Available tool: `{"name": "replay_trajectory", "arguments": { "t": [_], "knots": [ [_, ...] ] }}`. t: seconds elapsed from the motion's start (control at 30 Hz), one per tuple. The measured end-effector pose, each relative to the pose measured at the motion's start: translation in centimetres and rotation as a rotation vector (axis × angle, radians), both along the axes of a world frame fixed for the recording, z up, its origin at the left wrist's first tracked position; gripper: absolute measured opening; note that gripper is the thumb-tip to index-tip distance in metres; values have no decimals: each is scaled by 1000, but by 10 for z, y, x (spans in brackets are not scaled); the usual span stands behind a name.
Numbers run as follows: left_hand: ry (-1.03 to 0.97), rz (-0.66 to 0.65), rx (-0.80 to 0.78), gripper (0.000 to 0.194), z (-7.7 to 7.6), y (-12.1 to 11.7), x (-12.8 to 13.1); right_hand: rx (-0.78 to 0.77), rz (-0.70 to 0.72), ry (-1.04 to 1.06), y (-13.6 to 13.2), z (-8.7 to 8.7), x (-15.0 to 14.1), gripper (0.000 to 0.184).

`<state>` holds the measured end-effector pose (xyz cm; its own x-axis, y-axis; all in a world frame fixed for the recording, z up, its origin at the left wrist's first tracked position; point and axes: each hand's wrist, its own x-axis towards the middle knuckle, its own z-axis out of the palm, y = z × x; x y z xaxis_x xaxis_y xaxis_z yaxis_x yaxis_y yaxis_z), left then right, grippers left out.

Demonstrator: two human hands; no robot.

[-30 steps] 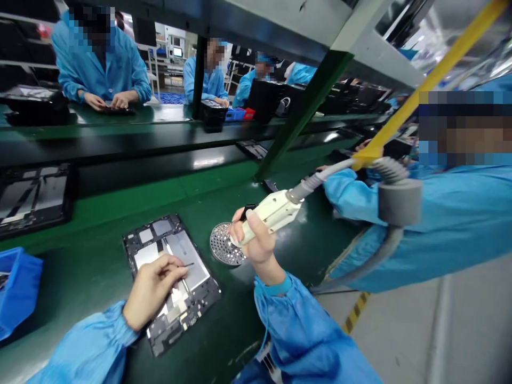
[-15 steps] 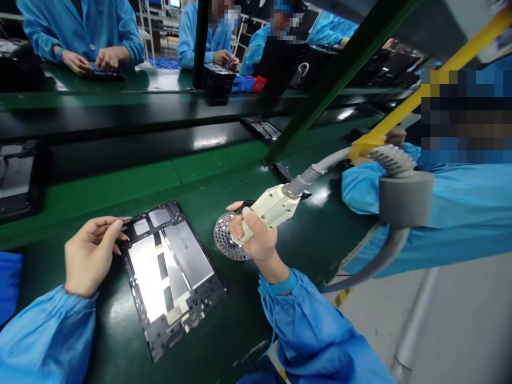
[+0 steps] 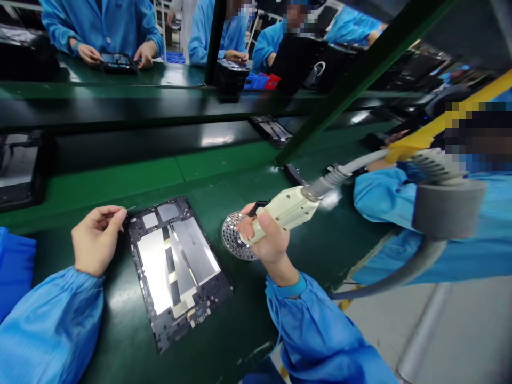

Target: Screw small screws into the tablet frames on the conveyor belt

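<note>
An opened tablet chassis [image 3: 178,266] with silver plates and black frame lies on the green bench in front of me. My left hand [image 3: 96,239] rests at its upper left corner, fingertips pinched together on a small thin dark thing I cannot make out. My right hand [image 3: 266,234] is wrapped round a cream electric screwdriver [image 3: 288,210] with a grey hose, its tip down over a round perforated metal screw dish [image 3: 236,241] just right of the chassis.
A grey foam-wrapped hose [image 3: 448,208] and yellow bar [image 3: 420,140] hang at right, beside a co-worker's blue sleeve [image 3: 384,194]. A blue bin [image 3: 14,266] sits at far left. A black conveyor [image 3: 140,140] carries more chassis [image 3: 272,129]; people in blue coats work across it.
My left hand left the middle of the chassis, where it held a thin dark tool, and now sits pinched at the upper left corner. The right hand keeps the screwdriver over the dish.
</note>
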<state>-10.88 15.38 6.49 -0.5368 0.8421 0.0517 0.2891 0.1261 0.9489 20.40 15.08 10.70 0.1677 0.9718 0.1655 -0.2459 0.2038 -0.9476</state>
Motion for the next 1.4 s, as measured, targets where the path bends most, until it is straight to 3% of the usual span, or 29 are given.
{"name": "replay_trajectory", "arguments": {
  "t": [0.3, 0.5, 0.67, 0.87, 1.13, 1.4],
  "knots": [
    [-80, -61, -15, 25, 3, 1, 1, 37, 60, -34, 1, -5, 11, 43],
    [-39, -159, -94, 19, -9, 6, -3, 179, 59, 41, 1, 25, 10, 46],
    [106, -168, -131, 10, -15, 6, -1, 174, 143, 26, -4, 45, -31, 42],
    [244, -221, -187, 8, -12, 10, 1, 167, 306, 46, 17, 47, -101, 41],
    [291, -279, -250, 8, -4, 11, 5, 57, 342, 43, 56, 31, -191, 42],
    [235, -296, -344, 9, 1, 20, 0, 56, 329, 7, 62, 7, -209, 37]
  ]
}}
